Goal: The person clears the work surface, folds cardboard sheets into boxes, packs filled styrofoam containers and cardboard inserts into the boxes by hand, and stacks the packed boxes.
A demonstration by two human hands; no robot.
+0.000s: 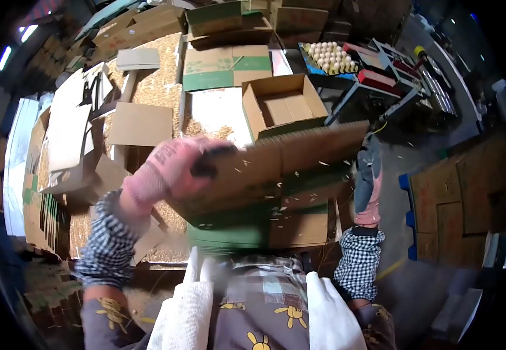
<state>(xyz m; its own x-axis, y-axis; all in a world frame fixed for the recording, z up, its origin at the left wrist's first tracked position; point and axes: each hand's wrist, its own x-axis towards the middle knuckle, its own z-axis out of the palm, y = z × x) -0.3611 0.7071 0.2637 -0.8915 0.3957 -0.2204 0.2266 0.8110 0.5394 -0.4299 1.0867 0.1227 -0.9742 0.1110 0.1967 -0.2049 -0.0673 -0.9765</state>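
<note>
A brown cardboard carton (317,153) with green print is held up tilted in front of me, and pale flakes fly around it. My left hand (177,166), in a pink glove with a dark palm, is closed on the carton's left end; motion smears its fingertips. At the right end, my right hand (368,181) has its gloved fingers stretched upward along the carton's edge. Whether it touches the cardboard I cannot tell. Directly below lie flat green-and-brown cartons (229,236). Beyond the held carton stands an open-topped cardboard box (285,108).
Straw-coloured shavings (158,87) and loose cardboard sheets (142,123) cover the left surface. A tray of eggs (330,58) sits at the back right, near a metal-framed machine (381,76). Stacked cartons (457,198) stand on a blue pallet at the right.
</note>
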